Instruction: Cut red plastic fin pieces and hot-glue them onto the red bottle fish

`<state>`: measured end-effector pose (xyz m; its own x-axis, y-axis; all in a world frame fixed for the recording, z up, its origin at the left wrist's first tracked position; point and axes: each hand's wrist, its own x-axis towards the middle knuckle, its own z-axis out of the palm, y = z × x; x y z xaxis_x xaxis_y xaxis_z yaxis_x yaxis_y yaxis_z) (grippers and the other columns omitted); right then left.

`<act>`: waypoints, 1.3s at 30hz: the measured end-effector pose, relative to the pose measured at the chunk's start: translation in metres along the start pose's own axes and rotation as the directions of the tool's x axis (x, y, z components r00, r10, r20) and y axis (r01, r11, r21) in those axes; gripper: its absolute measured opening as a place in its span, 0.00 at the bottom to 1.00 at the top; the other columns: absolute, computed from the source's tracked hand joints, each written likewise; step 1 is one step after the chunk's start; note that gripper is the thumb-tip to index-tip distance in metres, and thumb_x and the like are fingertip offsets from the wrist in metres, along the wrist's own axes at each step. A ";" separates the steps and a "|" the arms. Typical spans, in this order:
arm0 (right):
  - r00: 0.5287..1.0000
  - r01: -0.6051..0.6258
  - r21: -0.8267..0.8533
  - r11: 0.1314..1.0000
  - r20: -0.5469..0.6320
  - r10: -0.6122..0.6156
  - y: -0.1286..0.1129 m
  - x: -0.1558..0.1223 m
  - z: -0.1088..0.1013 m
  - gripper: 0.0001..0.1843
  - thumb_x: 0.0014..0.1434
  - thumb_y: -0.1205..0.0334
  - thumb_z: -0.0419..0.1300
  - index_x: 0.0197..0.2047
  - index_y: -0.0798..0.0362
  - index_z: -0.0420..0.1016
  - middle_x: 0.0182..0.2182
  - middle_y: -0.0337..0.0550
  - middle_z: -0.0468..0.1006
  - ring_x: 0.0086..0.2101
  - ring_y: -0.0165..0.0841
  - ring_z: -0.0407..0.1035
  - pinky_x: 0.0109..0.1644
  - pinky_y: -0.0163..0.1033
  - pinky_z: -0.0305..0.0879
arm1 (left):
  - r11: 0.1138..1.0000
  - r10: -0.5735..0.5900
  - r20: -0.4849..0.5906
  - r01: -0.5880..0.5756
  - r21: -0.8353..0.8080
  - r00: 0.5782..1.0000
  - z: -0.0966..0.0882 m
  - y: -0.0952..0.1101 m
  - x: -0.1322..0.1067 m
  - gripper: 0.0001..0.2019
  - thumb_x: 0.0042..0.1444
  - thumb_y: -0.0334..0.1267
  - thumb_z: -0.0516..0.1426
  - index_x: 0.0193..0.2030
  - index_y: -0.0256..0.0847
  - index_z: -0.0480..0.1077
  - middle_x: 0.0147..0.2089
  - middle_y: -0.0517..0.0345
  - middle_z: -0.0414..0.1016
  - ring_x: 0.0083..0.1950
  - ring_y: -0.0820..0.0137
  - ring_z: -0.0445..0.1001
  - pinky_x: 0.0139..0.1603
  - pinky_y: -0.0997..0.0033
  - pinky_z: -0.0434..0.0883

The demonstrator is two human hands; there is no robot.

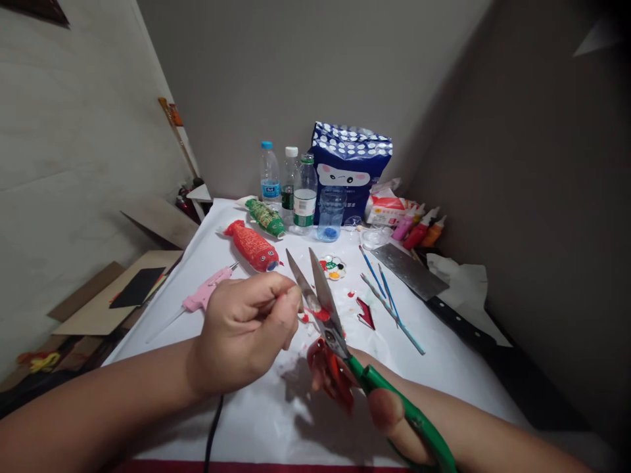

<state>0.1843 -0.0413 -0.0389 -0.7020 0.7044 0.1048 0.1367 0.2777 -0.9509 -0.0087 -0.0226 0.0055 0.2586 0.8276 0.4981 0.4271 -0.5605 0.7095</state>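
Observation:
My left hand (254, 322) is closed in a pinch beside the scissors' blades. Whatever lies between its thumb and forefinger is too small or hidden to make out. In my right hand (389, 414) is a pair of scissors (336, 341) with green handles, its blades parted and pointing away from me. A small red piece (321, 315) shows between the blades near the pivot. Glossy red material (335, 378) hangs below the pivot by the fingers of my right hand; how it is held is unclear. A cut red scrap (365, 313) lies on the white-covered table (256, 420).
A red fish-shaped craft (252, 246), a green one (266, 218) and a pink glue gun (210, 289) lie left. Plastic bottles (304, 200) and a blue bag (351, 174) stand behind. Paintbrushes (394, 305), a paint palette (333, 267), a cleaver (411, 270) and paint bottles (419, 228) sit right.

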 end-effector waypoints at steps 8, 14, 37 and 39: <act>0.998 -0.048 0.131 0.990 -0.026 0.052 0.002 0.002 0.001 0.41 0.48 0.19 0.38 0.29 0.53 0.60 0.25 0.39 0.62 0.27 0.31 0.55 0.31 0.37 0.57 | 0.999 0.004 0.071 0.000 -0.053 0.997 -0.003 -0.003 0.005 0.18 0.59 0.27 0.48 0.17 0.39 0.59 0.13 0.66 0.63 0.15 0.82 0.61 0.18 0.82 0.59; 0.989 -0.141 0.122 0.982 -0.027 0.146 0.006 0.000 -0.004 0.42 0.43 0.17 0.41 0.27 0.52 0.58 0.24 0.37 0.60 0.24 0.28 0.52 0.27 0.35 0.52 | 0.955 -0.078 0.190 0.128 -0.267 0.979 -0.006 -0.018 0.009 0.15 0.61 0.33 0.50 0.23 0.38 0.65 0.14 0.66 0.65 0.16 0.81 0.59 0.18 0.81 0.57; 0.988 -0.038 0.157 0.987 -0.142 0.061 0.037 0.004 0.005 0.37 0.52 0.23 0.44 0.31 0.53 0.60 0.23 0.36 0.60 0.22 0.26 0.52 0.23 0.33 0.52 | 0.834 -0.427 0.438 0.531 -0.146 0.791 0.001 -0.003 0.015 0.16 0.59 0.44 0.53 0.24 0.38 0.61 0.16 0.71 0.54 0.19 0.80 0.49 0.19 0.78 0.46; 0.991 -0.047 0.125 0.991 -0.118 0.062 0.034 0.003 0.001 0.38 0.50 0.22 0.43 0.30 0.53 0.60 0.22 0.36 0.60 0.22 0.26 0.52 0.23 0.33 0.51 | 0.851 -0.406 0.446 0.508 -0.133 0.797 -0.002 -0.003 0.017 0.16 0.59 0.44 0.53 0.24 0.38 0.62 0.17 0.71 0.53 0.19 0.80 0.48 0.19 0.78 0.46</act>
<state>0.1861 -0.0302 -0.0707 -0.6050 0.7923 0.0791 0.0815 0.1605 -0.9837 -0.0074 -0.0071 0.0122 0.4194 0.9007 -0.1133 0.3795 -0.0606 0.9232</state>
